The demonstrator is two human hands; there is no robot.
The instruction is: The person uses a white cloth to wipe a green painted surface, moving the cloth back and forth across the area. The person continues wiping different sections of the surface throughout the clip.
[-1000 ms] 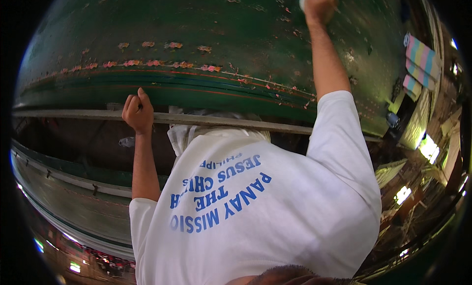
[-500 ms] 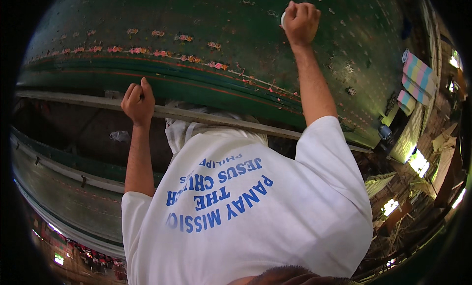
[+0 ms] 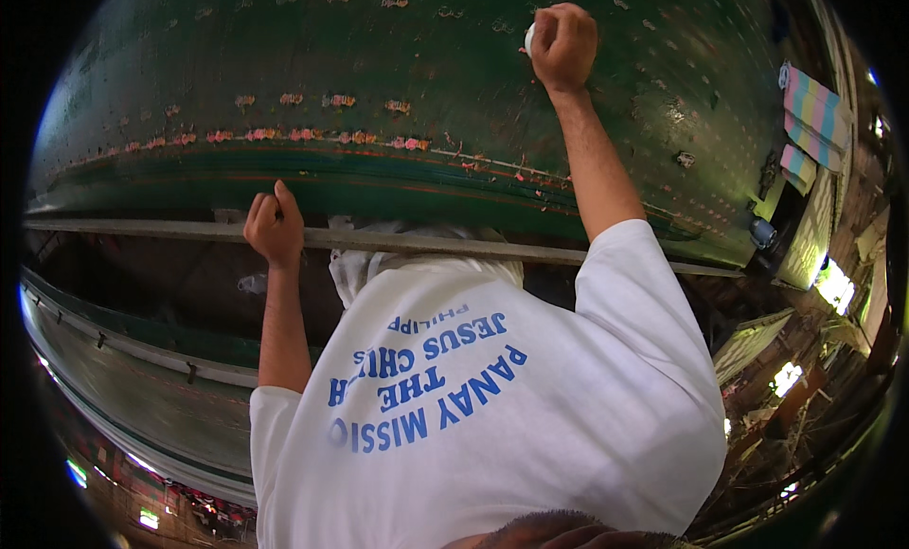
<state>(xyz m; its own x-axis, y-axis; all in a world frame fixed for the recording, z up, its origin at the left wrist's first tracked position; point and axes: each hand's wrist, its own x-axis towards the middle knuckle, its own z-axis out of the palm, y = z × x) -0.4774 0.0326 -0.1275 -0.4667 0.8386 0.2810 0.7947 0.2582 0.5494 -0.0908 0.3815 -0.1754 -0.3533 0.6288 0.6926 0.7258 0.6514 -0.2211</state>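
My right hand (image 3: 566, 51) is closed around a small white object (image 3: 529, 39) with a rounded edge, held against the long green tabletop (image 3: 312, 52). Most of that object is hidden by my fingers, so its kind does not show. Small pink, yellow and white marks (image 3: 303, 134) run in rows along the green surface. At the table's near side my left hand (image 3: 274, 231) is curled into a fist with the thumb sticking up, right by the narrow rail (image 3: 417, 243). Nothing shows in the left fingers.
Striped pastel cloths (image 3: 812, 113) hang at the table's right end, near a small blue object (image 3: 761, 232). Behind the rail is a dark gap with a crumpled clear plastic piece (image 3: 253, 284). A second long green table (image 3: 142, 345) stands at the lower left. Wood scraps (image 3: 805, 407) lie at right.
My right hand has shifted slightly left with the white object. The left fist appears slightly lower and further right; the whole view has also shifted a little.
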